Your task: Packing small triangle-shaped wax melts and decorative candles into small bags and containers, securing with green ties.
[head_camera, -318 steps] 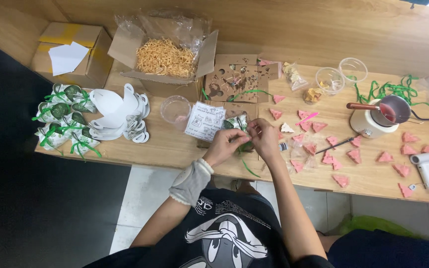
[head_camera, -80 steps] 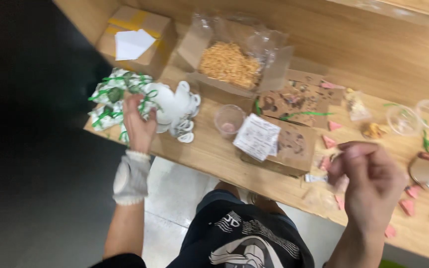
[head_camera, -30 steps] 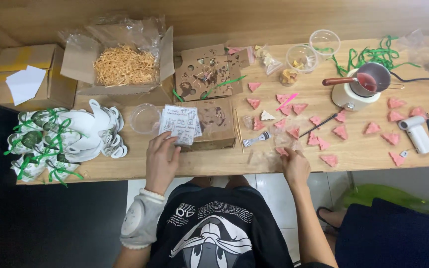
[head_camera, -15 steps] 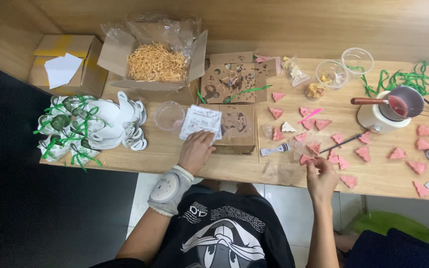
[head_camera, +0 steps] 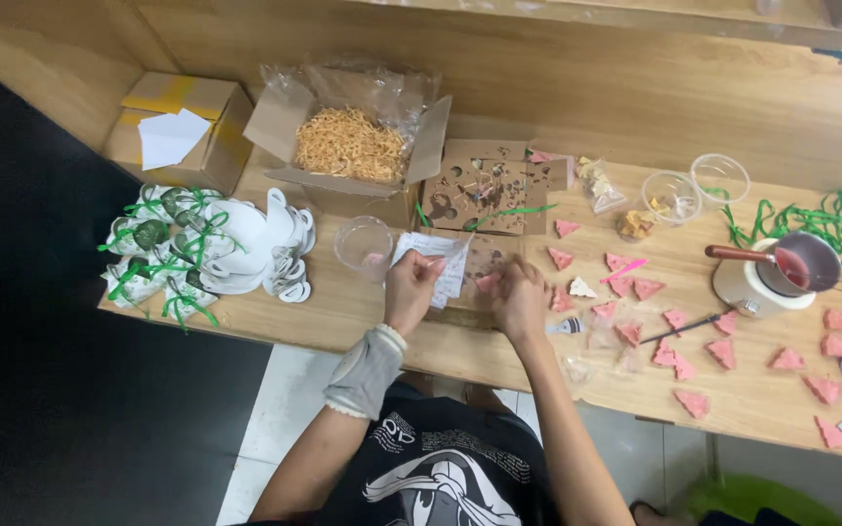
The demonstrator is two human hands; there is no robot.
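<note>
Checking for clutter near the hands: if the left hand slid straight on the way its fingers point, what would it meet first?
Probably the white paper sheet that the left hand already touches; beyond it lies the punched cardboard sheet. Depth is unclear.

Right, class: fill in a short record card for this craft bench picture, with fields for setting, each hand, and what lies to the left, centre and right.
Setting: wooden bench, seen from above
Left hand: fingers on a white paper sheet
Right hand: closed over a small pink piece; grip partly hidden
Left: white holders with green ribbon, closed carton
Centre: open box of straw filler, clear cup, punched cardboard
Right: pink triangles, pot of pink liquid, green ribbon
</note>
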